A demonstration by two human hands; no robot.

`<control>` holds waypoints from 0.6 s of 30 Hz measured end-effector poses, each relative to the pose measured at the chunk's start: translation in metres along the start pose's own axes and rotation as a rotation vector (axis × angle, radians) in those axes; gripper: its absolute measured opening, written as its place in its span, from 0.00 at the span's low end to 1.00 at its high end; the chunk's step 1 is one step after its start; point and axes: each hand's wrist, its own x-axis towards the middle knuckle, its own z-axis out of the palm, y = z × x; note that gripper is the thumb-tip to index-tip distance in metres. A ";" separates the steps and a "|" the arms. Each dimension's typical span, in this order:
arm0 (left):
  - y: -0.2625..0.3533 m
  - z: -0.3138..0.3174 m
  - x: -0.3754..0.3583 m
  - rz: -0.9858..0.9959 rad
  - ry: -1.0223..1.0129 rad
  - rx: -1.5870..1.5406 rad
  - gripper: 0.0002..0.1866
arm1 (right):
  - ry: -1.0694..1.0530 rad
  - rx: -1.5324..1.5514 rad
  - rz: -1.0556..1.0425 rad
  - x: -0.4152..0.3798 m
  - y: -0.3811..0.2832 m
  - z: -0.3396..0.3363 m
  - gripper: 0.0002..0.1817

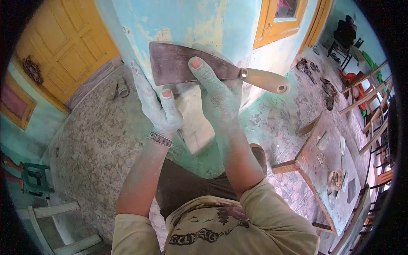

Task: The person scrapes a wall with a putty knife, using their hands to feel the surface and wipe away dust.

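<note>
A putty knife (170,63) with a wide dark blade and a pale handle lies sideways in front of me, handle pointing right. My right hand (219,95) grips it by the blade near the handle, thumb flat on the near face and fingers hidden behind. Beside the blade's lower left corner is my left hand (159,108), fingers stretched upward and thumb raised, with nothing in it. Pale dust coats both hands and forearms. A bracelet (161,139) circles my left wrist. Behind the knife stands a blue wall corner (187,19) with patchy, scraped paint.
A low worn table (314,170) stands at right, bearing a bowl (335,179) and small items. Yellow door (68,46) and slippers (123,88) are at left. A green stool (37,180) and a white wooden frame (55,210) sit lower left. More footwear (308,70) lies along the right.
</note>
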 end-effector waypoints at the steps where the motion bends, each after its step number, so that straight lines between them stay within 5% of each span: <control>1: -0.001 -0.001 0.001 0.007 0.001 -0.002 0.40 | -0.010 -0.012 0.011 -0.001 -0.002 -0.002 0.19; 12: -0.002 -0.002 0.005 0.080 -0.006 0.092 0.39 | -0.005 -0.019 0.045 -0.010 -0.009 -0.005 0.18; 15: -0.002 0.000 0.003 0.009 0.001 0.046 0.39 | 0.193 0.110 0.005 -0.036 -0.008 -0.063 0.20; 18: -0.005 0.002 0.000 0.004 -0.009 0.030 0.39 | 0.378 0.074 0.179 -0.074 -0.005 -0.092 0.21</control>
